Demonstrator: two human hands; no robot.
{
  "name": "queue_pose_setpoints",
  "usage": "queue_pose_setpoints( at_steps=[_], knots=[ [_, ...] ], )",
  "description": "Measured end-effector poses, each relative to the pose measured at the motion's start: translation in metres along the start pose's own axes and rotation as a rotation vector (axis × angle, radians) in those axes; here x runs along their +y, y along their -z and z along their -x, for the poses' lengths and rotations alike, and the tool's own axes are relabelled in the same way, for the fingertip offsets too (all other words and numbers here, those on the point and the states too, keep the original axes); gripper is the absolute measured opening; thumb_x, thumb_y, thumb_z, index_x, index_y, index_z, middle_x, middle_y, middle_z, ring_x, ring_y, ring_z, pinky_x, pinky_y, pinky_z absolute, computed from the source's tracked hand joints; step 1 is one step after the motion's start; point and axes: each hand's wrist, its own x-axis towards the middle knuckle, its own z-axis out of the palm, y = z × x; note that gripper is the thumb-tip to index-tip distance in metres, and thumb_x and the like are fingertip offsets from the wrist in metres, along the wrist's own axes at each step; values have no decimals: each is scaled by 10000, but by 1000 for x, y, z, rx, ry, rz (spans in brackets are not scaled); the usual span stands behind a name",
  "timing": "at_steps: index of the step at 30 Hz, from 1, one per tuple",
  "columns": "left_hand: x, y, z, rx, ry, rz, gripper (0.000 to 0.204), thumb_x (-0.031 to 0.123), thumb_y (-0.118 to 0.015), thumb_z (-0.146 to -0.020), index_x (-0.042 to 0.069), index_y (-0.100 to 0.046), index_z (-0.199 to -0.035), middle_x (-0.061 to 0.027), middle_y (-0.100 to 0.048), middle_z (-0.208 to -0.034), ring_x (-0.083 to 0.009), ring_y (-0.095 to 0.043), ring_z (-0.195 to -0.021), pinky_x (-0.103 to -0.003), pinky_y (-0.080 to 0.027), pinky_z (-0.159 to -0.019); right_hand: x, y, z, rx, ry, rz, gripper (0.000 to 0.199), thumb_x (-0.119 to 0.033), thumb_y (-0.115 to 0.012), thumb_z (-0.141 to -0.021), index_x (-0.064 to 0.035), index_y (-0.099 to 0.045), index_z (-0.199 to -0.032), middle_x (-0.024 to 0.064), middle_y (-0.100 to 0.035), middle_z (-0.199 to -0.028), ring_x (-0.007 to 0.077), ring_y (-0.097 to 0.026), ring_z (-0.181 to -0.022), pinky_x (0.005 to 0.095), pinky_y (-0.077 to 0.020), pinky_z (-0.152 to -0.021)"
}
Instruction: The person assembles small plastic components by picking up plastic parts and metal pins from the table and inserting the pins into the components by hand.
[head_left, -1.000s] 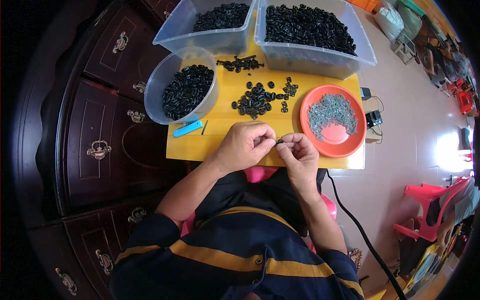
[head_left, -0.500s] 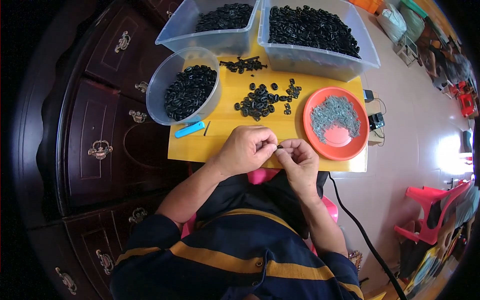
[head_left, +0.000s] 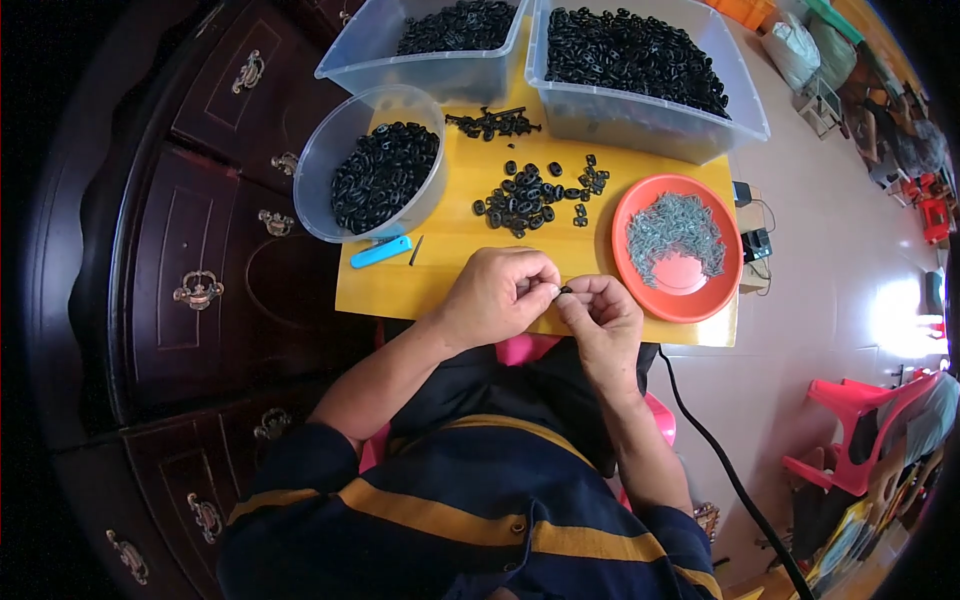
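My left hand and my right hand meet above the front edge of the yellow table. Both are closed, with the fingertips pinching a small black part between them. Fingers cover most of that part, so its exact shape is hidden. Just beyond my hands lies a loose heap of small black oval plastic pieces. Some flat black two-holed plates lie to its right. A round orange-red dish of small clear-grey pieces stands to the right of my right hand.
A round clear tub of black ovals stands left. Two clear bins of black parts stand behind. Black sticks lie between them. A blue-handled tool lies near a thin dark rod. Dark drawers flank the left.
Hardly anything differs. The view has shifted slightly, and my hands keep their pinch on the small black part, with the fingers moving only a little.
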Motion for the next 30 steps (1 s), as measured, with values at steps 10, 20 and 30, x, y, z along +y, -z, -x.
queue_pose_setpoints(
  at_steps=[10, 20, 30],
  knots=[
    [-12, 26, -6, 158, 37, -334, 210, 23, -717, -815, 56, -688, -1021, -76, -667, -820, -169, -636, -607, -288, -499, -570, -11, 0, -3, 18, 26, -113, 158, 13, -653, -937, -8, -602, -1085, 53, -696, -944, 82, -635, -828, 218, -510, -747],
    [-49, 19, -20, 183, -15, -547, 202, 102, -687, -843, 77, -684, -1044, -95, -679, -882, -303, -685, -782, -409, -547, -677, -13, 1, -3, 24, -5, -158, 145, 2, -651, -934, -9, -609, -1073, 66, -694, -948, 87, -622, -825, 228, -502, -762],
    [-60, 16, -28, 179, -28, -639, 141, 90, -711, -833, 61, -639, -951, -93, -662, -869, -277, -690, -769, -390, -539, -671, -14, 1, -3, 14, -20, -155, 144, 2, -651, -933, -10, -613, -1072, 64, -692, -948, 84, -608, -810, 226, -494, -768]
  ],
)
